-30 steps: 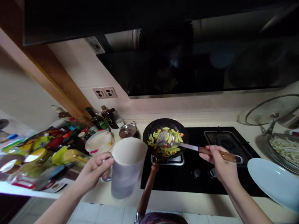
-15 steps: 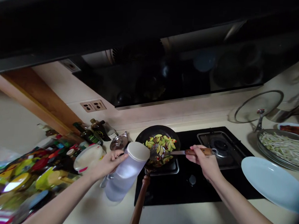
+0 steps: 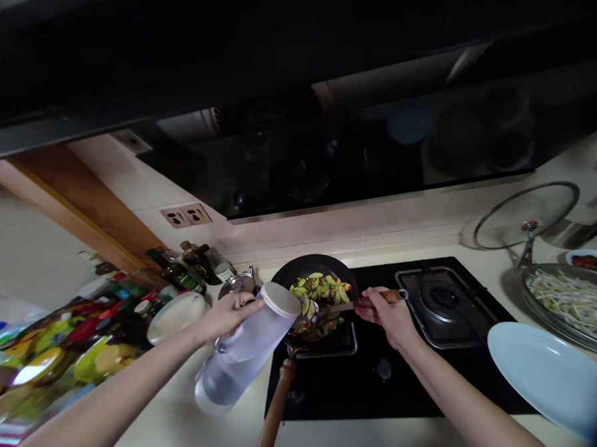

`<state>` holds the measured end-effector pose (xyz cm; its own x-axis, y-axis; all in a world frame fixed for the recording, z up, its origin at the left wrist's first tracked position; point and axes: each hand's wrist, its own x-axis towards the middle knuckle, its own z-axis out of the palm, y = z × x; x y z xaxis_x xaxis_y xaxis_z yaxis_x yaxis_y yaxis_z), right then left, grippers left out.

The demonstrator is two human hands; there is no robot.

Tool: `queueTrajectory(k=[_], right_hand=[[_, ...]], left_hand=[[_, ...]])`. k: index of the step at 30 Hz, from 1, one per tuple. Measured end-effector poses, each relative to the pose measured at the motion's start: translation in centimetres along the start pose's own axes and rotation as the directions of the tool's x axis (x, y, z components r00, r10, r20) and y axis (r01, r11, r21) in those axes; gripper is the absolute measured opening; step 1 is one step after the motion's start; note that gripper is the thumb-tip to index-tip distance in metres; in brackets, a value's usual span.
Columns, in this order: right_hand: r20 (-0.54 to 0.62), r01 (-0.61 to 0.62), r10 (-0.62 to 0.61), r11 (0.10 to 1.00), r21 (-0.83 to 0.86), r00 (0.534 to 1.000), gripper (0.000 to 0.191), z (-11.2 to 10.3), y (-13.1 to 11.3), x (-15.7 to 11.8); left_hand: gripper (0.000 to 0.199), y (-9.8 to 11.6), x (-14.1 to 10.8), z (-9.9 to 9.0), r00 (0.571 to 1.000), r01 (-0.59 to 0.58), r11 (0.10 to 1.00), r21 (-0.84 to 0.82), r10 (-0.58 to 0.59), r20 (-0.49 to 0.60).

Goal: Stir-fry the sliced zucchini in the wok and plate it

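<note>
Jug tips further toward the pan

The left hand [image 3: 231,317] has the frosted jug [image 3: 252,348] leaning harder than half a second ago; a full second back it stood nearly upright. Its base has swung out to the left, while the pale top sits at the near-left rim of the pan [image 3: 316,260]. From here I can't tell whether anything is running out.

The jug's long axis runs aslant, from the base low on the left, above the counter [image 3: 169,403], up to the top on the right, which points at the pan. The left hand is closed on the jug's handle side, close to the top.

The right hand [image 3: 386,315] is wrapped snugly around the wooden grip of a spatula [image 3: 382,298] and has come in closer to the pan. The spatula lies almost crosswise, its head leftward and a little lower than the ringed end; that head has slid toward the pan's left side, with some of the green slices [image 3: 320,286] on it.

The pan is on the left burner of the black stove [image 3: 340,392], its wooden handle [image 3: 275,409] pointing back toward the person, just right of the jug.
</note>
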<state>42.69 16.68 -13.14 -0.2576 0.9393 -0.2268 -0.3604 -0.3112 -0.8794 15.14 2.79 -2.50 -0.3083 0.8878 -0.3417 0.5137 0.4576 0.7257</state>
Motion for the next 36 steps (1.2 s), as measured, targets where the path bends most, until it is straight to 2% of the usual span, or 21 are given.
queueTrajectory(k=[6,10,12,14,16,18,20,22,24,26,27,28,30,32,36], right_hand=[[0.055,-0.042,0.041,0.999,0.026,0.998,0.014,1.4,0.0,0.1],[0.029,-0.072,0.07,0.995,0.063,0.997,0.011,1.6,0.4,1.0],[-0.003,-0.062,0.063,0.991,0.117,0.998,0.012,1.0,0.6,1.5],[-0.03,0.009,-0.005,0.992,0.128,1.0,0.016,-0.5,0.2,1.4],[-0.027,0.157,-0.157,0.988,-0.015,0.987,0.021,-2.5,-1.2,0.3],[0.064,0.328,-0.325,0.892,-0.312,0.944,0.024,-4.2,-3.0,-1.3],[0.222,0.452,-0.399,0.705,-0.547,0.89,0.022,-5.0,-4.4,-2.8],[0.386,0.568,-0.417,0.582,-0.582,0.823,0.02,-4.4,-4.4,-3.5],[0.556,0.715,-0.454,0.511,-0.477,0.696,0.018,-3.2,-2.9,-3.1],[0.666,0.834,-0.509,0.415,-0.364,0.545,0.016,-2.2,-0.8,-2.3],[0.685,0.866,-0.534,0.368,-0.339,0.495,0.016,-2.1,0.1,-1.9],[0.68,0.878,-0.557,0.337,-0.339,0.476,0.016,-2.2,0.8,-1.7],[0.626,0.865,-0.598,0.324,-0.383,0.501,0.017,-3.1,1.6,-1.8],[0.588,0.847,-0.613,0.32,-0.424,0.527,0.017,-4.4,2.0,-2.5],[0.599,0.848,-0.621,0.229,-0.477,0.505,0.019,-6.0,3.3,-4.1]], left_hand=[[0.048,0.5,1.0,0.1,1.0,-0.01,0.997,0.083,0.011,-0.004],[0.05,0.8,1.2,0.1,1.0,0.015,0.999,0.034,-0.015,-0.024],[0.05,0.5,0.9,-0.1,0.999,0.005,0.999,-0.037,-0.007,-0.049],[0.049,0.0,0.3,-0.2,0.995,-0.019,0.99,-0.142,0.005,-0.096],[0.049,-0.7,-0.7,-0.3,0.988,-0.048,0.961,-0.271,0.006,-0.152],[0.051,-1.4,-1.8,-0.4,0.981,-0.071,0.912,-0.403,-0.01,-0.195],[0.052,-2.0,-2.9,-0.6,0.972,-0.102,0.853,-0.512,-0.024,-0.233],[0.052,-2.6,-4.2,-0.9,0.956,-0.138,0.797,-0.587,-0.047,-0.288],[0.052,-3.4,-5.6,-1.3,0.935,-0.167,0.747,-0.644,-0.086,-0.343],[0.049,-4.5,-7.2,-1.9,0.906,-0.201,0.692,-0.693,-0.138,-0.401],[0.047,-5.2,-8.1,-2.3,0.888,-0.217,0.663,-0.716,-0.171,-0.427],[0.046,-5.8,-9.0,-2.7,0.864,-0.233,0.636,-0.735,-0.212,-0.458],[0.046,-7.3,-10.9,-3.7,0.802,-0.259,0.6,-0.757,-0.302,-0.515],[0.048,-9.0,-12.6,-4.9,0.722,-0.277,0.598,-0.752,-0.387,-0.573],[0.045,-13.2,-14.4,-6.7,0.572,-0.302,0.674,-0.674,-0.438,-0.694]])
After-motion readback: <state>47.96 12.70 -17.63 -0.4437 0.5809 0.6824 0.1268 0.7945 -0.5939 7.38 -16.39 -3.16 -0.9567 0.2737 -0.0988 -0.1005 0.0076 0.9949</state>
